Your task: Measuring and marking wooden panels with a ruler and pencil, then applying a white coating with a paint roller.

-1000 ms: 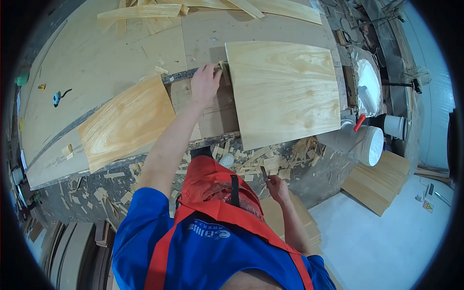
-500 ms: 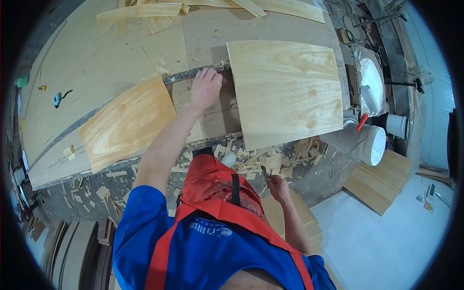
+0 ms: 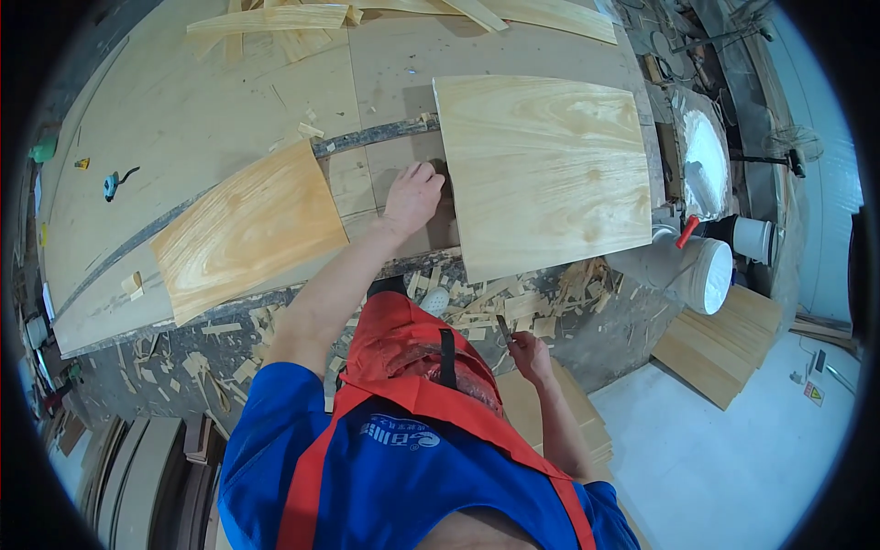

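Observation:
My left hand (image 3: pixel 414 195) is over the gap between two wood-grained boards, with its fingers curled together close to the left edge of the larger, pale board (image 3: pixel 550 174). Whatever its fingertips may hold is hidden. To the left of the gap lies a smaller, warmer-toned board (image 3: pixel 252 225). My right hand (image 3: pixel 530 357) hangs low, off the table's near edge, closed around a small knife (image 3: pixel 503 326) whose thin blade points up and away from me.
Long veneer strips (image 3: pixel 275 18) lie at the table's far side. A blue tape measure (image 3: pixel 112 187) sits at left. Wood scraps (image 3: pixel 577 291) litter the floor along the near edge. At right stand a white bucket (image 3: pixel 708 275) and a red-handled tool (image 3: pixel 687 232); stacked panels (image 3: pixel 720 344) lie below.
My left hand has come nearer and to the right, from the dark strip at the gap's far end toward the larger board's left edge. My right hand has barely moved.

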Demonstrator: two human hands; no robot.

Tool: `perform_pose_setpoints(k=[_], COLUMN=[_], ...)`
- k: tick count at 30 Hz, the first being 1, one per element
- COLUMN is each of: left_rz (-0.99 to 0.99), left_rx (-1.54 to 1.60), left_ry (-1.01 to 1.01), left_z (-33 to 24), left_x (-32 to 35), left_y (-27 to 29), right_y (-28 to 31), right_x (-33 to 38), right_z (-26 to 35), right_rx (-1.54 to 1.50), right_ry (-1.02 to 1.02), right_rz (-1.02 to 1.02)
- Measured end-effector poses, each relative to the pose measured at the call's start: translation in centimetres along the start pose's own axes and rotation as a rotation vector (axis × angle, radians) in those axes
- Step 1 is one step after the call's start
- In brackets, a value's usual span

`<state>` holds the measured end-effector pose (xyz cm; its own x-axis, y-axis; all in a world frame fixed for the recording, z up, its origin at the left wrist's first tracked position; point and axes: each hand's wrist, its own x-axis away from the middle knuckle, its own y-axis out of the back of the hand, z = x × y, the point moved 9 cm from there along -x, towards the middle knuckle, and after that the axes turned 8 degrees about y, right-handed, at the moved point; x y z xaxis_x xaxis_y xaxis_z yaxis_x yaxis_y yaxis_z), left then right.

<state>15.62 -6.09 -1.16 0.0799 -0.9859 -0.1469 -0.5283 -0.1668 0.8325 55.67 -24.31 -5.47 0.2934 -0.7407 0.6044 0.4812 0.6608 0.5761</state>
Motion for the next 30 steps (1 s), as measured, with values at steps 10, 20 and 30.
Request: perform_pose_setpoints(k=[10,20,30], left_rz=[0.057,0.076,0.128], left_rx=[0.055,-0.089,-0.104], left_ry=[0.096,-0.113,-0.054], left_z=[1.4,-1.4,-1.9], left_x=[0.6,2.4,9.8], left_y=[-0.5,-0.7,8.0], right_y=[-0.3,-0.2,-0.1], right_x=[0.3,-0.1,1.2], right_z=[-0.1,0.0,-2.0], right_rx=[-0.056,-0.040,-0.022], right_ry=[-0.040,0.003,-0.006], right_rz=[0.018,-0.007,-0.053])
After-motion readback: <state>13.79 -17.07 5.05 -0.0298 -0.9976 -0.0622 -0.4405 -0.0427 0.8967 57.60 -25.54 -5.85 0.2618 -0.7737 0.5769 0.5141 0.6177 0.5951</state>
